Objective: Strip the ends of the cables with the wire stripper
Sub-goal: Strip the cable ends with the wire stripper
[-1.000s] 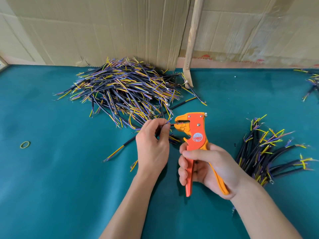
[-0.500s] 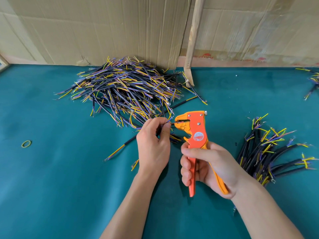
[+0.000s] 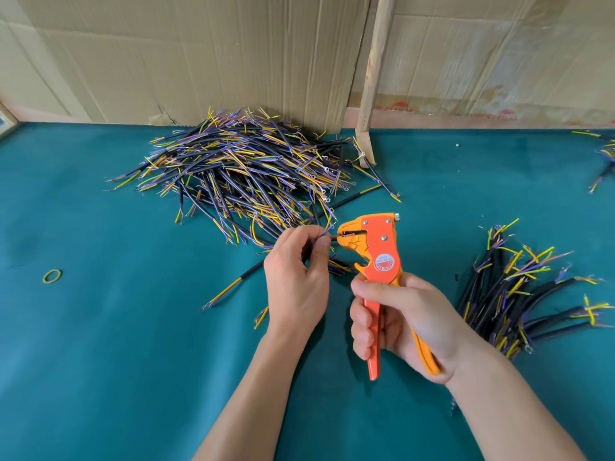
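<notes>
stripper: orange wire stripper (image 3: 376,254) stands upright between your hands, long axis near-far, head far and facing left, handles toward you
label: round red sticker (image 3: 384,262) on its body, writing too small to read
cable: thin wire (image 3: 324,235) runs left-right, tip at the stripper's mouth
right hand: your right hand (image 3: 406,324) curls round both handles
left hand: your left hand (image 3: 296,277) pinches the wire
piles: big cable heap (image 3: 239,174) far left, smaller bunch (image 3: 519,294) right
table: green mat (image 3: 100,344), rubber band (image 3: 52,276) left

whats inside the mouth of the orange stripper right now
A thin wire end pinched by the left hand pokes into the stripper. How far it reaches past the teeth is hidden.
</notes>
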`<state>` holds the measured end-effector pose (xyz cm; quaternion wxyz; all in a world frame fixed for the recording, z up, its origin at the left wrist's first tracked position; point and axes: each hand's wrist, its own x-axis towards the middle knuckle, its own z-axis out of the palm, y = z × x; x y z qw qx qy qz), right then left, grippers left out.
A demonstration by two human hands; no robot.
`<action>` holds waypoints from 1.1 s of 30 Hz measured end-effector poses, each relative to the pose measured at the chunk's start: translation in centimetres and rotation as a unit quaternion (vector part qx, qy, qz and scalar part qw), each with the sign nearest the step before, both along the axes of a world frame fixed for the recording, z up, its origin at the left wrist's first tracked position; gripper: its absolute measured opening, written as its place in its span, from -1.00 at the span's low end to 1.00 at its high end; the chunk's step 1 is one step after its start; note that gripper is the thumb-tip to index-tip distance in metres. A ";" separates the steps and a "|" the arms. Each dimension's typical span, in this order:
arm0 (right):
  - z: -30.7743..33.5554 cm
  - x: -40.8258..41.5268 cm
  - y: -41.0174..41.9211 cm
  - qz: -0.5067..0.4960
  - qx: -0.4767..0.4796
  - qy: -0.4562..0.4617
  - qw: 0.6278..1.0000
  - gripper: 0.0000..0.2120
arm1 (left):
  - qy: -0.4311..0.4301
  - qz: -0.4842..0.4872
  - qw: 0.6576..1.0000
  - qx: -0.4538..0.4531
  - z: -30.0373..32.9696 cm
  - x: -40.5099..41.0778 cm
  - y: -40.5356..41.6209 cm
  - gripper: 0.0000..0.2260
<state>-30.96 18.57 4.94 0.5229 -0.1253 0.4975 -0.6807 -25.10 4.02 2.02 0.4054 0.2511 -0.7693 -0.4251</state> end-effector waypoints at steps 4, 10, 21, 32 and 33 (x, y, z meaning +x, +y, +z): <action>0.2 0.2 0.0 -0.002 0.001 -0.002 1.000 -0.83 | 0.004 -0.003 1.000 0.003 -0.1 0.0 0.0 -0.88; 0.3 0.5 -0.2 -0.042 0.037 0.005 0.998 -0.63 | 0.012 -0.008 1.000 0.002 -0.1 0.1 -0.1 -0.87; 0.7 -0.9 0.7 -0.091 -0.069 -0.018 0.993 -0.69 | 0.009 -0.010 1.000 0.012 -0.1 0.1 0.0 -0.90; -0.4 -1.6 0.3 -0.206 -0.121 -0.037 0.970 -0.70 | -0.026 -0.105 0.993 -0.046 0.1 0.7 1.3 -0.92; -0.3 -1.6 0.4 -0.209 -0.127 -0.043 0.969 -0.70 | -0.031 -0.110 0.992 -0.054 0.1 0.7 1.4 -0.91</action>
